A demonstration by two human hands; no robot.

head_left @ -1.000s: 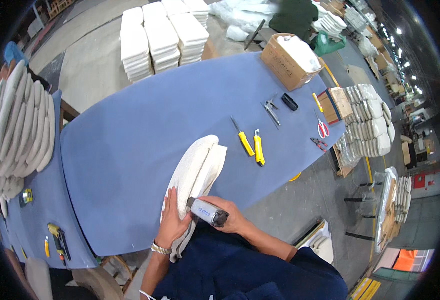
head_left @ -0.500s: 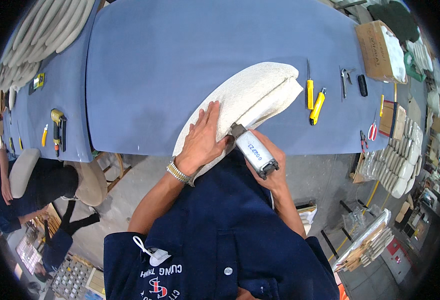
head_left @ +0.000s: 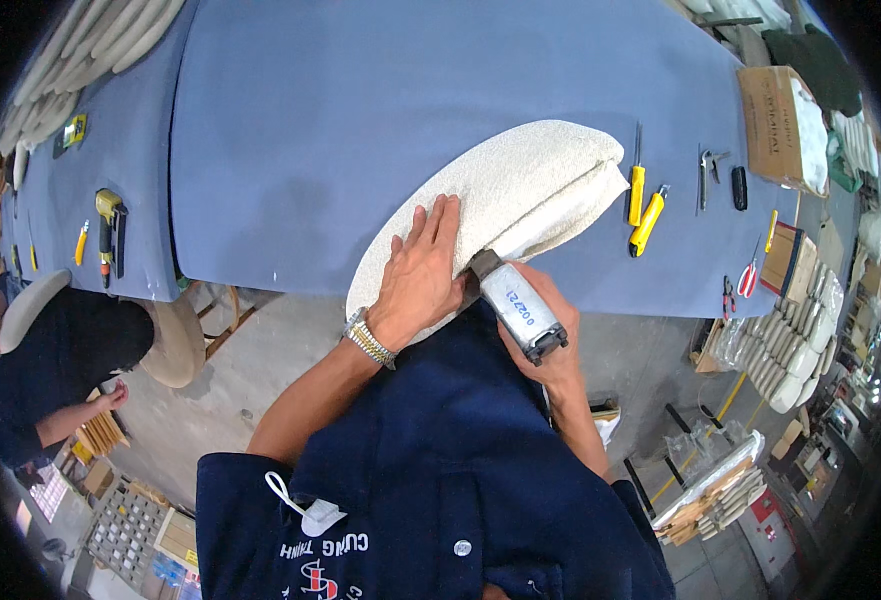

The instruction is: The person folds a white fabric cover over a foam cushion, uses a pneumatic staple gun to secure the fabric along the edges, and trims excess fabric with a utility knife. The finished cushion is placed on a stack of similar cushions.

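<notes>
navy shirt (head_left: 400, 470) | short sleeves (head_left: 235, 495) | silver-gold wristband (head_left: 368, 341) on left | pale round button (head_left: 462, 548) | white-red chest print (head_left: 317, 577)

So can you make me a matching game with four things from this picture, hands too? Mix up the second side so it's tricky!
Column one
1. left hand
2. right hand
3. box
4. scissors

Column two
A. red on the handles
B. holding the silver tool
C. brown sides
D. resting on the cream cushion

Right pairs: 1-D, 2-B, 3-C, 4-A
</notes>
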